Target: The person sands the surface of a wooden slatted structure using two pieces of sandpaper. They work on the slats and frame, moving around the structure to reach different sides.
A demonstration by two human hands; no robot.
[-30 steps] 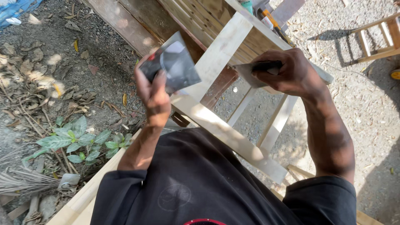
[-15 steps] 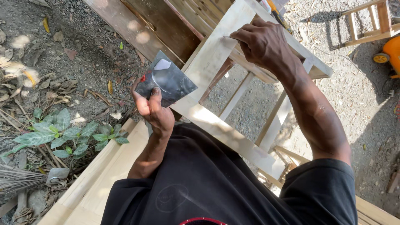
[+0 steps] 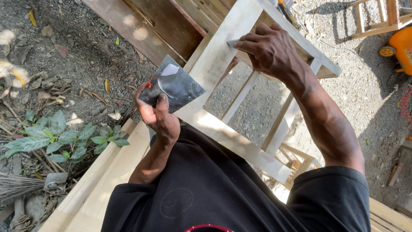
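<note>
You have two bare hands in view: your left hand (image 3: pixel 159 117) grips one dark grey flat square plate (image 3: pixel 176 85); fingers of your right hand (image 3: pixel 268 49) pinch one small metal blade (image 3: pixel 232 42) on one pale wooden frame (image 3: pixel 214 60).

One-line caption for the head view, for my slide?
Right hand presses a small blade to a pale wooden frame while the left hand holds a dark smeared sheet.

left hand (image 3: pixel 158 117) clasped, right hand (image 3: pixel 268 49) seemingly pinching
</note>
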